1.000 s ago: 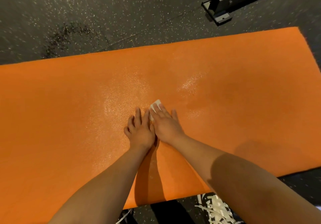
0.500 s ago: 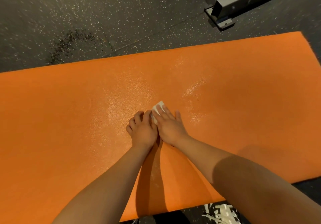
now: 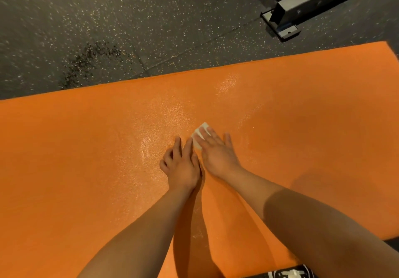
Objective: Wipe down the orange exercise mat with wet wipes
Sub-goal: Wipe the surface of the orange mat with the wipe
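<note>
Head view looked down on a flat orange foam exercise mat spread over a dark speckled rubber floor; the mat's left end and near right part ran out of frame. Near its middle lay a small folded white wet wipe, mostly covered by the right hand, whose fingers were straight and spread, pressing the wipe flat against the mat rather than clutching it. Only the wipe's far corner and left edge showed past the fingertips, so its full shape could not be told.

The left hand rested on the mat just beside the right, the two hands touching along their inner edges. Its first two fingers stretched forward with the foremost lying against the wipe's left edge, while the outer fingers were bent under – it gripped nothing visible, and its thumb was hidden.

A glistening wet sheen covered the mat around and beyond both hands. A grey metal equipment frame sat on the floor past the mat's far edge, cut off at the top right. At the bottom edge a black-and-white shoe was barely visible – too cropped to describe.
</note>
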Demonstrator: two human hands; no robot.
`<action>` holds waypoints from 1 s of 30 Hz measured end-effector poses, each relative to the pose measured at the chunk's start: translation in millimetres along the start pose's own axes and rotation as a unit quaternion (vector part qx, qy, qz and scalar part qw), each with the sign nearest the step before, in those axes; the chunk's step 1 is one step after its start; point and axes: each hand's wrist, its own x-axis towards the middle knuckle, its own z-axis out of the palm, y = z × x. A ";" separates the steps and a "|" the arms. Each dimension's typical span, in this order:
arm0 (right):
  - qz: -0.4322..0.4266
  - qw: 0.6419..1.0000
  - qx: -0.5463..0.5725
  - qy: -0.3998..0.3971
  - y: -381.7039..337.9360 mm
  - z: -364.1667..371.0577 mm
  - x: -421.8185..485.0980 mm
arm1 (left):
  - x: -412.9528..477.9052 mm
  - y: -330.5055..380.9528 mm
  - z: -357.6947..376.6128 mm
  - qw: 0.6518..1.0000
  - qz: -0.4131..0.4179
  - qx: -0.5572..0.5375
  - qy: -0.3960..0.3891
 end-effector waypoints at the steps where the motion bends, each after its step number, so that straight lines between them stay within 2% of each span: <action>1: 0.036 0.999 0.007 0.009 6.6 -3.7 -1.1 | -0.3 -0.1 -0.9 1.000 0.000 0.005 -0.001; 3: 0.134 0.989 0.045 0.037 20.7 -9.1 -3.8 | -0.2 0.4 -2.3 1.000 -0.002 0.011 -0.003; 5: 0.189 0.979 0.061 0.052 25.2 -8.1 -6.2 | 0.9 2.4 -2.3 1.000 -0.007 0.011 -0.005; 7: 0.176 0.981 0.068 0.043 15.3 -2.4 -9.1 | -0.3 4.7 -1.4 1.000 -0.012 0.010 -0.006; 10: 0.061 0.996 0.060 -0.005 -9.8 3.3 -15.4 | -0.2 7.6 -3.3 1.000 -0.018 0.004 -0.018; 12: 0.015 0.999 0.033 -0.020 -13.2 1.9 -14.5 | 4.1 10.8 -9.7 0.999 -0.032 -0.019 -0.028; 14: 0.040 0.999 0.023 -0.003 -3.9 -4.0 -7.2 | 12.4 14.7 -18.3 0.998 -0.042 -0.035 -0.029; 18: 0.169 0.980 0.079 0.066 13.5 -8.0 9.0 | 32.7 11.3 -24.6 0.999 -0.033 -0.027 -0.021; 20: 0.160 0.980 0.093 0.067 4.0 -6.2 18.8 | 45.2 8.9 -24.4 0.998 -0.048 -0.029 -0.020; 25: 0.018 0.998 0.049 0.040 -9.9 -6.9 40.2 | 67.1 6.7 -20.0 1.000 -0.022 0.004 -0.009; 30: 0.147 0.984 0.037 0.088 15.5 -18.5 56.5 | 65.2 3.0 -12.4 0.999 -0.012 0.028 0.020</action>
